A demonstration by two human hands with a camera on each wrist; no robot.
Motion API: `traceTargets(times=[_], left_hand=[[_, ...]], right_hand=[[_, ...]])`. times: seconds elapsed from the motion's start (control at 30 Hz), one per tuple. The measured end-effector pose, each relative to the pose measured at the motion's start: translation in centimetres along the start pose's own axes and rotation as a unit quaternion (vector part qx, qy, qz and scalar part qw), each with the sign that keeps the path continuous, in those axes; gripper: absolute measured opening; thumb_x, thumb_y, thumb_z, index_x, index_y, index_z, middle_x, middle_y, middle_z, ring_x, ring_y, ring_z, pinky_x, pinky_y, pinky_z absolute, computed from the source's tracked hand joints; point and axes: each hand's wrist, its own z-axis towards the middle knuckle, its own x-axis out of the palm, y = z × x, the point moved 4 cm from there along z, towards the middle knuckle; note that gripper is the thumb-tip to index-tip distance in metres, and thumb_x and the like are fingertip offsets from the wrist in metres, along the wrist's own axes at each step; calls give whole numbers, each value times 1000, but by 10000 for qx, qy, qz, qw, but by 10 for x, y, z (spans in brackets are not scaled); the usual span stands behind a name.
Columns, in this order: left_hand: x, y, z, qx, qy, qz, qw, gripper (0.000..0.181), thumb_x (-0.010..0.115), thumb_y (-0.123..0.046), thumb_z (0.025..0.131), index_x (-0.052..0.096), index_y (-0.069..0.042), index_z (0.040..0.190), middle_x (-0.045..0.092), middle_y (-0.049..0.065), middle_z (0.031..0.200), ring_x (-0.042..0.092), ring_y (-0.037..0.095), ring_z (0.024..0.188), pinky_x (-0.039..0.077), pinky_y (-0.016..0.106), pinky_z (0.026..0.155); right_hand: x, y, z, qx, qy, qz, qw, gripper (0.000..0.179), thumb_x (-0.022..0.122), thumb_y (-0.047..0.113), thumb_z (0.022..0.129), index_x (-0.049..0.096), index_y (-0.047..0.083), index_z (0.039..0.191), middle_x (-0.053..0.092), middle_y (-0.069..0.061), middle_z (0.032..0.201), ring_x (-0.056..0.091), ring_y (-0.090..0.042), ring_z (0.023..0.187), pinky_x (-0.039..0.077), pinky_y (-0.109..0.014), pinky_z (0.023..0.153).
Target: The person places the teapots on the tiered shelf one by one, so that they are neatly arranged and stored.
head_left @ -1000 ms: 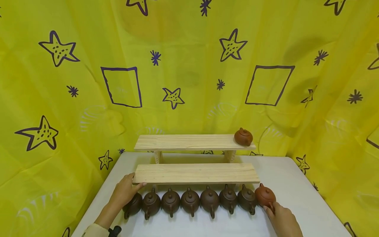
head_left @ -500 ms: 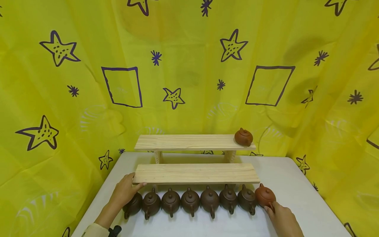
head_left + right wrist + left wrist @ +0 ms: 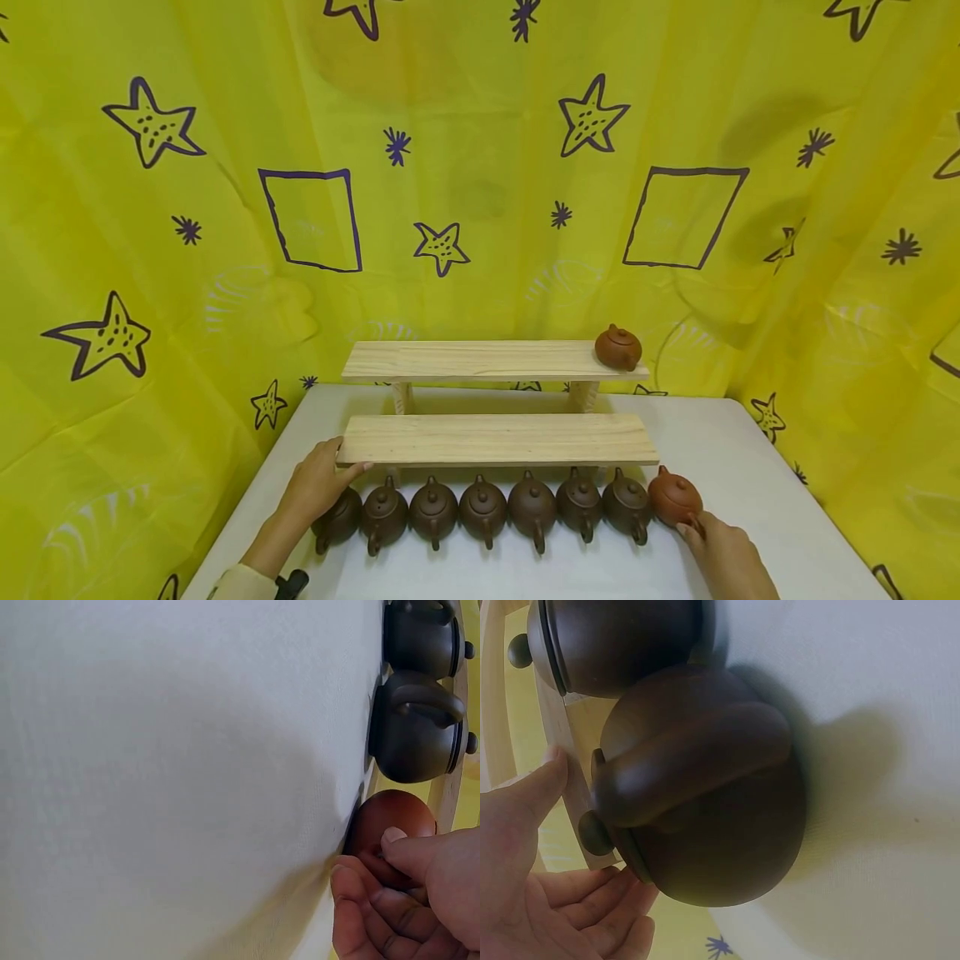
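While my left hand (image 3: 318, 485) grips the lower shelf (image 3: 498, 439), my right hand (image 3: 729, 557) pinches the red teapot (image 3: 675, 497) by its handle, spout (image 3: 663, 473) toward eleven o'clock.

A small, round, reddish-brown teapot (image 3: 673, 495) stands upright, lid on, on the white bench (image 3: 772, 483), just beside the nearest dark teapot (image 3: 627, 502). Its spout points away; the right hand (image 3: 729, 557) pinches its handle. The lower shelf (image 3: 498, 439), a pale, bare wooden board, lies level, its left end gripped by the left hand (image 3: 315, 485).
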Motion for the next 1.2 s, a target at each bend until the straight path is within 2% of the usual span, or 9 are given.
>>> traceTargets(times=[0.3, 0.53, 0.63, 0.77, 1.0, 1.2], left_hand=[[0, 0, 1, -22, 18, -3, 10000, 78, 76, -41, 97, 51, 20, 139, 60, 40, 134, 57, 56, 126, 46, 68, 105], [1, 0, 1, -67, 67, 2, 10000, 79, 76, -42, 97, 51, 19, 140, 59, 39, 134, 57, 55, 127, 47, 66, 105], [-1, -1, 1, -62, 73, 13, 10000, 80, 76, -43, 97, 51, 19, 140, 60, 38, 134, 58, 55, 127, 47, 66, 105], [-2, -3, 1, -33, 66, 45, 10000, 80, 76, -44, 96, 52, 19, 139, 61, 38, 133, 58, 54, 126, 46, 67, 105], [-3, -3, 2, -30, 84, 38, 10000, 80, 76, -44, 97, 51, 20, 139, 61, 38, 133, 58, 55, 126, 47, 66, 105], [-3, -3, 1, -58, 99, -6, 9999, 80, 76, -43, 97, 51, 20, 140, 60, 39, 134, 58, 55, 126, 47, 67, 105]], right_hand=[[-7, -4, 2, 88, 67, 56, 9999, 27, 67, 23, 104, 62, -2, 96, 64, -8, 80, 56, -24, 72, 50, -43, 64], [-16, -11, 3, -210, -171, 61, 9996, 24, 67, 21, 104, 61, 0, 94, 64, -11, 80, 63, -28, 75, 52, -49, 66], [-21, -11, 3, -370, -339, 35, 9987, 24, 67, 20, 104, 58, 3, 89, 59, -8, 75, 61, -28, 72, 50, -47, 64], [-32, -8, 1, -547, -547, 20, 9970, 29, 66, 17, 105, 50, 8, 82, 45, -1, 68, 50, -24, 66, 41, -39, 62], [-55, 2, 0, -593, -779, 198, 9950, 28, 63, 18, 107, 54, 8, 82, 61, 2, 68, 53, -17, 59, 39, -34, 56], [-73, 13, 3, -678, -818, 258, 9940, 29, 59, 19, 109, 55, 8, 82, 65, 0, 70, 56, -16, 61, 40, -34, 56]])
